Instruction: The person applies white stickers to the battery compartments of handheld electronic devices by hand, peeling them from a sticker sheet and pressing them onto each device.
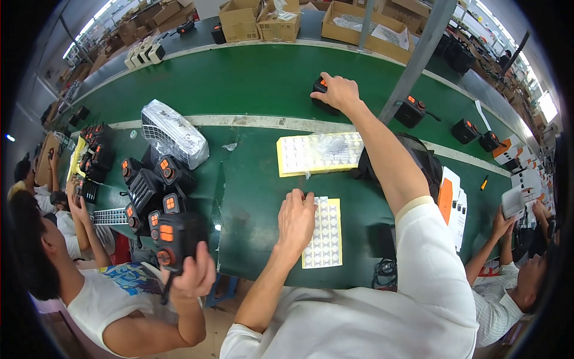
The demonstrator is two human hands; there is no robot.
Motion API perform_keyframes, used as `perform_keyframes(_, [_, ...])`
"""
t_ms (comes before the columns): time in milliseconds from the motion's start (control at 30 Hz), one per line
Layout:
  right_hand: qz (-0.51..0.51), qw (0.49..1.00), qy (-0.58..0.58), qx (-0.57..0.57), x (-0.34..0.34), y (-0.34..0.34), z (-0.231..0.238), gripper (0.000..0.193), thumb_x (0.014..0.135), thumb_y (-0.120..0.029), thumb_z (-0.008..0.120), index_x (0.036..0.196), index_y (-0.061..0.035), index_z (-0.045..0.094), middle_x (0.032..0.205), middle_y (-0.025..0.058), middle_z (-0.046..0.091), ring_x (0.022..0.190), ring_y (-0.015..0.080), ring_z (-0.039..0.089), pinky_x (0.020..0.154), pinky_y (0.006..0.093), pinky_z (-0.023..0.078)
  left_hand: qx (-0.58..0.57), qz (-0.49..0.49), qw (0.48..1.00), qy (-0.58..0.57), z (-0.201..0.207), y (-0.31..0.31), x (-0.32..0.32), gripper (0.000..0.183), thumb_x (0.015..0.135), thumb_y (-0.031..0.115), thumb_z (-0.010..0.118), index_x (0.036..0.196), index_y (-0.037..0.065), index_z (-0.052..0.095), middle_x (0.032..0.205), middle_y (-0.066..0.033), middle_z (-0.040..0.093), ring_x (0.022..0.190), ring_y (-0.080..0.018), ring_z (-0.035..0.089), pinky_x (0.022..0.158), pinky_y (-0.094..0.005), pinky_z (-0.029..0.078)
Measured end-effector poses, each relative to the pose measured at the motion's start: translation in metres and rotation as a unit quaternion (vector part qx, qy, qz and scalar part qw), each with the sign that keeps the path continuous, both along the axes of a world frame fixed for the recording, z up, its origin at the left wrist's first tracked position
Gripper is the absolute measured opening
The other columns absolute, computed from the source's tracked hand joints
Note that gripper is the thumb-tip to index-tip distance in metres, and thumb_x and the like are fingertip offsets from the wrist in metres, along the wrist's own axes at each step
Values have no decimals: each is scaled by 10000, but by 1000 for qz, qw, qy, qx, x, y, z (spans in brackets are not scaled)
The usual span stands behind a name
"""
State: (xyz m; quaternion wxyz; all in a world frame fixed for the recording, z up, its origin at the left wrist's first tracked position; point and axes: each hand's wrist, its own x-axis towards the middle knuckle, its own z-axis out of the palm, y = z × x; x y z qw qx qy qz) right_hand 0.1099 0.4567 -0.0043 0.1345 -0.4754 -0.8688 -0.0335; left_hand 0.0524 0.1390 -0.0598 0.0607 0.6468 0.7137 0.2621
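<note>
My right hand [341,94] reaches far forward and grips a black handheld device with orange buttons [321,87] on the green belt. Most of that device is hidden under the hand. My left hand [297,218] rests at the upper left edge of a sticker sheet [323,239] with a yellow border and rows of small white labels. Its fingers are bent and close together; what lies beneath them cannot be made out. Just beyond, a stack of similar sheets [293,157] lies partly under clear plastic.
A black bag [412,158] sits beneath my right forearm, near a metal post [418,60]. More black devices [411,111] stand on the belt, others cluster left around a wrapped package [173,134]. A co-worker's hand [194,272] holds a device at left; another person works at right.
</note>
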Motion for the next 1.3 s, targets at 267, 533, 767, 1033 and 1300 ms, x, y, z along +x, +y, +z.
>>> perform_keyframes(267, [32,967,-8,254,-8,-13,2,616,781,-545,655,1145,-55,571,1047,178,622,938,317,644,775,410,518,67,-4,998,-7,-7,-2,10,208,763,-16,584,971,-14,597,970,-159,534,831,-311,601,676,-398,522])
perform_keyframes(533, [246,924,48,-290,-87,-229,76,794,815,-674,519,1068,76,584,955,272,654,959,390,632,791,467,517,119,-16,985,-123,-9,-19,7,263,744,-71,563,999,-3,567,925,-189,565,798,-373,605,653,-454,516])
perform_keyframes(767, [225,889,-27,-398,-116,-294,43,1029,708,-806,517,1133,130,529,1044,249,651,1019,347,634,899,403,488,149,-9,965,-215,11,-92,29,208,761,-72,623,961,-16,622,867,-219,629,771,-393,624,665,-431,525])
perform_keyframes(1033, [211,686,92,-691,-79,-261,1,753,747,-423,745,1220,70,426,779,133,643,628,171,657,533,290,567,138,114,888,-424,64,-165,-7,54,874,-28,603,926,-25,594,806,-127,662,682,-181,663,631,-268,528])
perform_keyframes(1300, [124,307,567,-754,33,-281,9,594,871,-425,597,1319,-58,466,1175,75,590,1013,159,597,860,330,509,180,34,687,-703,90,-140,-70,80,926,38,557,912,-38,537,972,-139,575,613,-160,590,467,-272,490])
